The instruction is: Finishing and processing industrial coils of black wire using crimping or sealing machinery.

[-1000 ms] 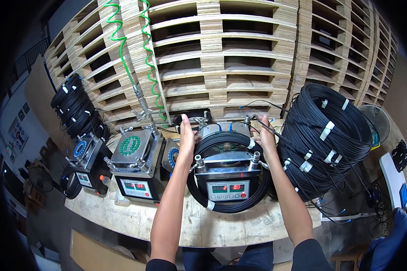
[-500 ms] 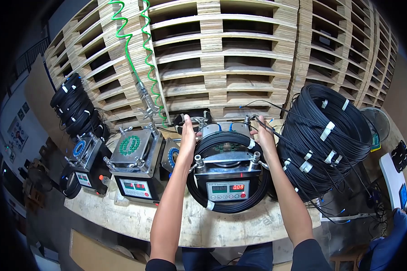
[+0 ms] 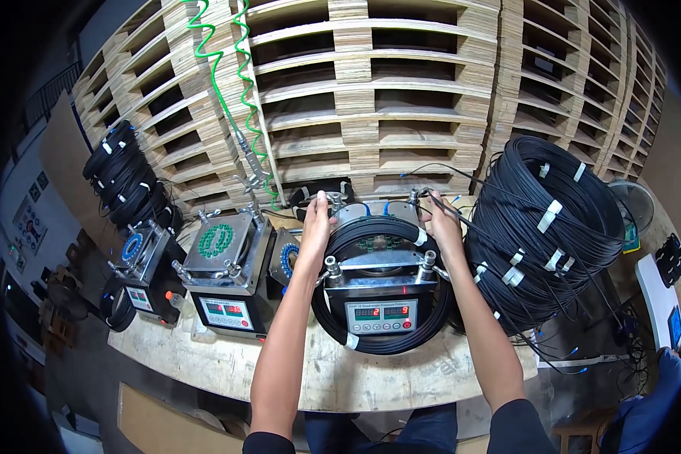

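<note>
My left hand (image 3: 318, 227) and my right hand (image 3: 442, 227) reach past both sides of a polishing machine (image 3: 382, 280) to its far corner posts. The fingers point away from me and the thumbs turn inward; what they press or grip is hidden. A coil of black cable (image 3: 386, 346) hangs round the machine, tied with white tape, its upper part across the top plate. Two blue-tipped cable ends (image 3: 386, 209) show at the back. The near clamp posts (image 3: 429, 260) stand at the front corners, and red digits glow on the control panel (image 3: 382, 318).
At right rises a tall stack of black cable coils (image 3: 545, 219) with loose ends. Two more machines, one with a green ring (image 3: 216, 240) and one with a blue ring (image 3: 132, 246), stand left. Behind are pallets (image 3: 356, 98) and a green coiled air hose (image 3: 204, 38).
My hands stay at the far corners, with only slight shifts. The digits on the front machine's panel have changed, and its left display is now lit. The view has moved slightly.
</note>
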Motion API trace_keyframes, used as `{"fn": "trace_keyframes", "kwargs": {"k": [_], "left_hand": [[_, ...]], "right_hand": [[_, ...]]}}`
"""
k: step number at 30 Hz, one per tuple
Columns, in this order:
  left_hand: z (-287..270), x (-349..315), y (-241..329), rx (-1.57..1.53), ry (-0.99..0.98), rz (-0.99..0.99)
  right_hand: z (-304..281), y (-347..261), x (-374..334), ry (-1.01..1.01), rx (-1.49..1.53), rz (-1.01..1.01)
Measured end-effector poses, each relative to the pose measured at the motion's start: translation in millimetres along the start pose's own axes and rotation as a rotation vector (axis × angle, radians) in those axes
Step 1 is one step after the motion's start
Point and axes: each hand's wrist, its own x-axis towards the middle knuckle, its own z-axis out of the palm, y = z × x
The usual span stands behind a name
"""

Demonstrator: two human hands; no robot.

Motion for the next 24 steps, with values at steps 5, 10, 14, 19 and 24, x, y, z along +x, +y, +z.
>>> {"fn": "trace_keyframes", "kwargs": {"k": [5,10,14,19,24], "left_hand": [[-1.7,2.1,-3.5,0.030,0.004,0.022],[3.1,-1.8,-1.5,0.052,0.029,0.049],[-1.9,2.3,-5.2,0.019,0.086,0.023],[0.2,6.6,-9.5,-0.051,0.046,0.051],[-5.4,4.7,-11.7,-0.011,0.035,0.045]], "right_hand": [[1.4,5.6,4.3,0.007,-0.099,-0.050],[0.2,20.1,13.5,-0.029,-0.042,-0.154],[7.5,10.0,5.1,-0.005,0.078,-0.108],[2.2,3.6,2.7,0.026,0.071,-0.063],[6.8,-1.5,-4.5,0.047,-0.090,-0.206]]}}
